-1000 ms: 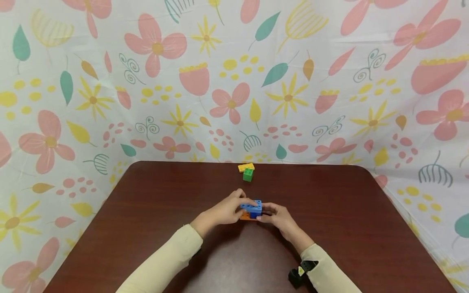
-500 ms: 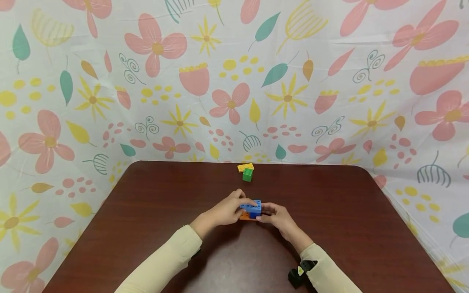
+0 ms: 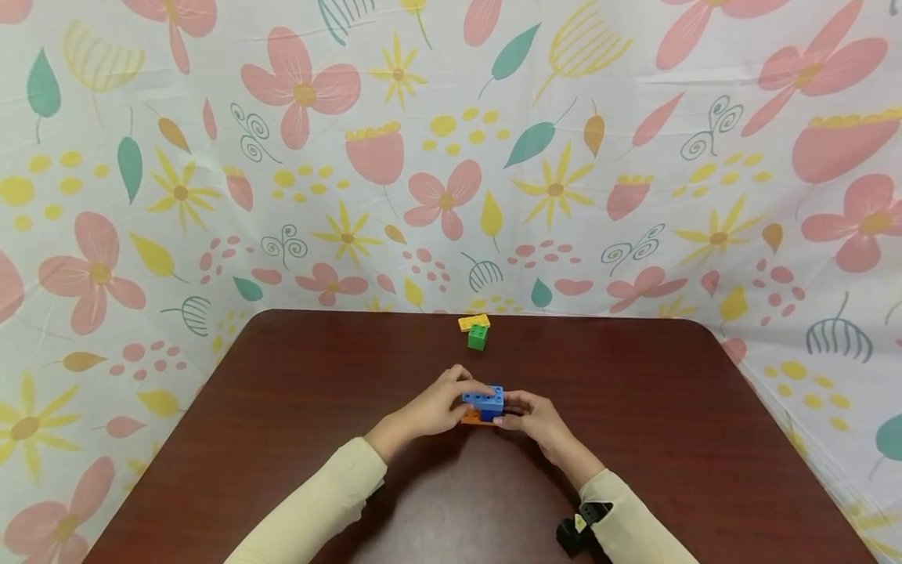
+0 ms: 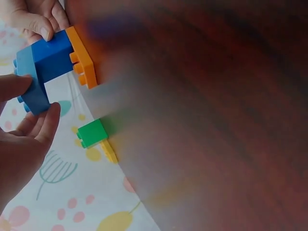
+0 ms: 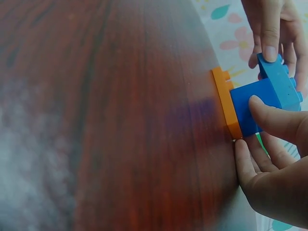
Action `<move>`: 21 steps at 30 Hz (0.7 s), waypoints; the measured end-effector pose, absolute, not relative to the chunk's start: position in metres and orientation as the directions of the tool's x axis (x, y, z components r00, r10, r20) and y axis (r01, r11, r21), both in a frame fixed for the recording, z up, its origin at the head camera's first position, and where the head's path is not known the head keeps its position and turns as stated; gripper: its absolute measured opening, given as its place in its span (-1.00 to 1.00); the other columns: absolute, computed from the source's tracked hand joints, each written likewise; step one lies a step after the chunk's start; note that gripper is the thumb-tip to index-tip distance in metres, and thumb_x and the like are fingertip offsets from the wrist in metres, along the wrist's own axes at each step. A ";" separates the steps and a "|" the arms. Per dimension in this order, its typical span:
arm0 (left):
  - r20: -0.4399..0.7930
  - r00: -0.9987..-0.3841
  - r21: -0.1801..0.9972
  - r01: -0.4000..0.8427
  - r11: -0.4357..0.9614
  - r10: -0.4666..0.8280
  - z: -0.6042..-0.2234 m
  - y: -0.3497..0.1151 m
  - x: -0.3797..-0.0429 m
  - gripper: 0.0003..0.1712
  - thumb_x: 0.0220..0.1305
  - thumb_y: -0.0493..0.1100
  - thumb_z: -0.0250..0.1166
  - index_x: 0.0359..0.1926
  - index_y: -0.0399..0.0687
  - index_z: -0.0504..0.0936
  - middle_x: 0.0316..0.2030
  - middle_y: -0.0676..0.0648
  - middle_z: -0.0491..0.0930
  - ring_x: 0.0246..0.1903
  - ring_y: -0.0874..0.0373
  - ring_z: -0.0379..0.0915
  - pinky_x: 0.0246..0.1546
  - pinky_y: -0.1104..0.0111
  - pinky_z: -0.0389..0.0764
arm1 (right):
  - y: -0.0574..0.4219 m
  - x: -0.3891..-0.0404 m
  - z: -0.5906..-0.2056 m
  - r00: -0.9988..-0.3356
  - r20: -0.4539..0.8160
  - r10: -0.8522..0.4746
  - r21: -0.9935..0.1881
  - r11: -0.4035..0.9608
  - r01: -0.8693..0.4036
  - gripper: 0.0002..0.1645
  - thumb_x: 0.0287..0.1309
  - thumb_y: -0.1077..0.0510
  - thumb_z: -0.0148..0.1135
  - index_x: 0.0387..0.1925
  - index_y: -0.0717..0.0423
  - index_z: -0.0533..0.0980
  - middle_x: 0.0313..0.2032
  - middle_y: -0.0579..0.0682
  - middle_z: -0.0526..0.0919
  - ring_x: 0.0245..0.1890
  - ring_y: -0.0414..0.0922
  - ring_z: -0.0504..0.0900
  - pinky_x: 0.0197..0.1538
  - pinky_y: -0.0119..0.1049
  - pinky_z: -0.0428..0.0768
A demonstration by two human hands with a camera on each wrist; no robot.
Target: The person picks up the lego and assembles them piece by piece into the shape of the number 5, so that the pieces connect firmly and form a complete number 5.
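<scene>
From the left, my pale sleeve point(image 3: 317, 493) reaches in over the dark wood worktop point(image 3: 282, 376) to my left hand point(image 3: 437, 406), whose thumb and fingers are clamped on the left end of the long light blue brick point(image 3: 493, 403). That brick lies studs up on top of the stack between my hands, around the middle of the worktop, its left part jutting out over the orange plate point(image 4: 84, 57) at the bottom. Between those two, towards the right, sits the dark blue brick point(image 4: 55, 55). Whether the orange plate touches the wood, I cannot tell. Straight beyond the stack, near the far edge, are a green brick point(image 3: 477, 338) and, just behind it and slightly left, a yellow plate point(image 3: 468, 322). At the stack's right, my right hand point(image 3: 541, 421) grips the dark blue brick, thumb pressed to its side and fingers bent round behind. Nearer me and to the right, a black wrist device point(image 3: 572, 534) shows at my right cuff. Floral cloth point(image 3: 395, 266) hangs beyond the worktop.
</scene>
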State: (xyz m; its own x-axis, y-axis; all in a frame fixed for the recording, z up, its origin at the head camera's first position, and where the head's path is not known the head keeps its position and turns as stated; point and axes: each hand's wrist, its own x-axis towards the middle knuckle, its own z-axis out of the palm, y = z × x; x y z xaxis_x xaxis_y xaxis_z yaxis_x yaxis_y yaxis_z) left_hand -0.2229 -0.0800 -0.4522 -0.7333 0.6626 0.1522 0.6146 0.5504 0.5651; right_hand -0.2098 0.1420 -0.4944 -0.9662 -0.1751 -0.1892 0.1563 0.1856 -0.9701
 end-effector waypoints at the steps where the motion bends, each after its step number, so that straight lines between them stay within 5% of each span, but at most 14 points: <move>1: 0.157 -0.740 0.578 0.606 0.547 0.654 -0.454 -0.080 -0.223 -0.53 0.33 -0.33 0.20 0.20 0.17 0.55 -0.05 -0.03 0.35 -0.10 0.14 0.26 -0.16 0.42 0.43 | 0.142 -0.210 -0.495 -0.967 -0.188 -0.173 -0.970 0.184 0.156 -0.50 0.02 0.28 0.42 0.06 0.26 0.54 -0.04 0.09 0.64 -0.04 -0.01 0.60 -0.01 -0.14 0.58; 12: 0.234 -0.821 0.715 0.509 0.480 0.521 -0.464 -0.075 -0.216 -0.48 0.23 -0.39 0.28 0.20 -0.25 0.38 0.00 -0.18 0.44 -0.06 0.00 0.44 0.00 0.15 0.52 | 0.141 -0.208 -0.494 -0.969 -0.190 -0.160 -0.965 0.213 0.154 -0.50 -0.02 0.31 0.44 0.03 0.28 0.54 -0.06 0.10 0.64 -0.04 0.00 0.59 -0.04 -0.16 0.60; 21: 0.174 -0.886 0.844 0.359 0.399 0.429 -0.469 -0.074 -0.214 -0.51 0.25 -0.37 0.28 0.19 -0.30 0.39 0.10 -0.29 0.45 -0.01 -0.06 0.46 -0.04 0.20 0.57 | 0.141 -0.210 -0.492 -0.967 -0.197 -0.164 -0.967 0.193 0.164 -0.47 -0.04 0.33 0.44 0.04 0.29 0.54 -0.06 0.10 0.64 -0.04 -0.01 0.59 -0.06 -0.20 0.61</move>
